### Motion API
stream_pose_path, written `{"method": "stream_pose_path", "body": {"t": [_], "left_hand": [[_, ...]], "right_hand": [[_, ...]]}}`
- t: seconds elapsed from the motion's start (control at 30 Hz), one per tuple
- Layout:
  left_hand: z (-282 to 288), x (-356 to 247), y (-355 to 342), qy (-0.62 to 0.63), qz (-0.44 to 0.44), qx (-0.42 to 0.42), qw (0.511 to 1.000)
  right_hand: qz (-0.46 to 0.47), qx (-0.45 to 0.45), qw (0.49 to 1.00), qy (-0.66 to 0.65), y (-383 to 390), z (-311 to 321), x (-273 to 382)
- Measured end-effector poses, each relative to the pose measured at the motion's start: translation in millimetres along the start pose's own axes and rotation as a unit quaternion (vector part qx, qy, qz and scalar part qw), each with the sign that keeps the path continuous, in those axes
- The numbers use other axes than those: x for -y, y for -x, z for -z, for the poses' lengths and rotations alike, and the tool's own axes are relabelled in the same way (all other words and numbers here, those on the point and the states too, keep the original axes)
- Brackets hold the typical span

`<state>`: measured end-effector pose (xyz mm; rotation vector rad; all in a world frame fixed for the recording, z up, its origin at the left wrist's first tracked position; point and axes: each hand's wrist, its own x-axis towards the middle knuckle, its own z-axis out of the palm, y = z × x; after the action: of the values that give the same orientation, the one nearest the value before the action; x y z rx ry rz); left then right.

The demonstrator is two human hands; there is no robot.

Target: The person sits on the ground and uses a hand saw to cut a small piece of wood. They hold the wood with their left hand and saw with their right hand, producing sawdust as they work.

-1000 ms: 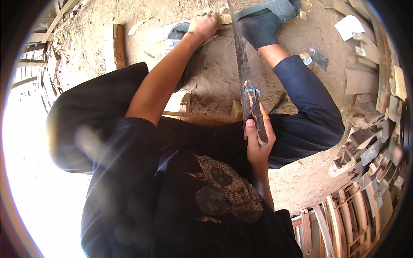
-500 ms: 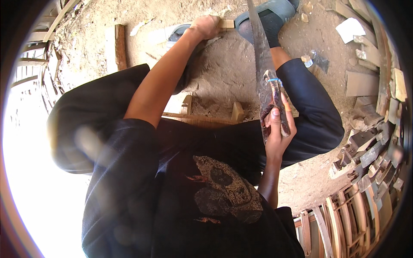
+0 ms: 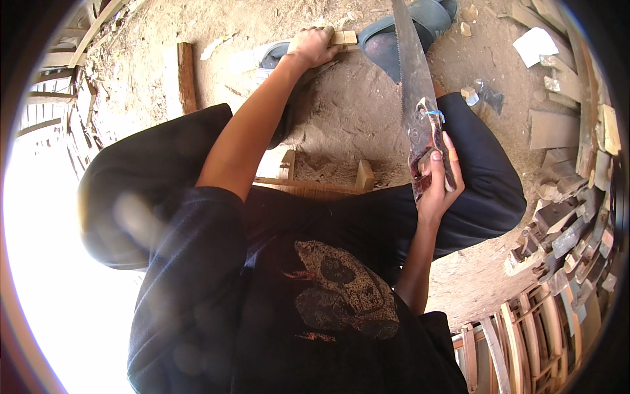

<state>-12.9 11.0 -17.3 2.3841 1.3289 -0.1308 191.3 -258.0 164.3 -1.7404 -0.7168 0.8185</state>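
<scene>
My left hand (image 3: pixel 310 47) is closed on a pale strip of wood (image 3: pixel 344 38) at the top centre, just beside a grey sandal (image 3: pixel 262 54) on my left foot. My right hand (image 3: pixel 438 174) grips the worn dark handle of a hand saw (image 3: pixel 413 65), which has blue cord tied where blade meets handle. The toothed blade points away from me, to the right of the strip, over my other sandalled foot (image 3: pixel 440 20); I cannot tell whether it touches anything.
A rough plank (image 3: pixel 184 77) lies on the dirt floor (image 3: pixel 348 105) at upper left. A wooden piece (image 3: pixel 364 174) with upright blocks sits between my legs. Offcuts (image 3: pixel 567 236) pile along the right, with slatted wood (image 3: pixel 518 341) at lower right and a white scrap (image 3: pixel 535 44) at upper right.
My right hand and the saw have moved to the right, away from the strip that my left hand holds. My left hand has shifted slightly down and left.
</scene>
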Motion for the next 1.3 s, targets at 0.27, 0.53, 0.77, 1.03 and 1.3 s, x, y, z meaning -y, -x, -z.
{"method": "stream_pose_path", "body": {"t": [0.27, 0.53, 0.77, 1.03, 1.3], "left_hand": [[-11, 1, -3, -0.025, -0.001, -0.023, 0.999], [-7, -8, -3, -0.033, 0.021, -0.021, 0.999], [1, -12, -1, -0.029, 0.031, 0.005, 0.999], [-1, -9, -4, -0.03, 0.03, 0.01, 0.999], [0, -11, -5, -0.046, 0.037, 0.019, 0.998]], "right_hand": [[-0.055, -0.02, 0.998, -0.014, -10, -17, -3], [-0.074, -0.032, 0.996, -0.028, -17, -19, -5], [-0.067, -0.025, 0.997, -0.011, -17, -19, -5], [-0.058, -0.015, 0.998, -0.004, -17, -19, -6], [-0.065, -0.022, 0.998, 0.005, -17, -22, -7]]}}
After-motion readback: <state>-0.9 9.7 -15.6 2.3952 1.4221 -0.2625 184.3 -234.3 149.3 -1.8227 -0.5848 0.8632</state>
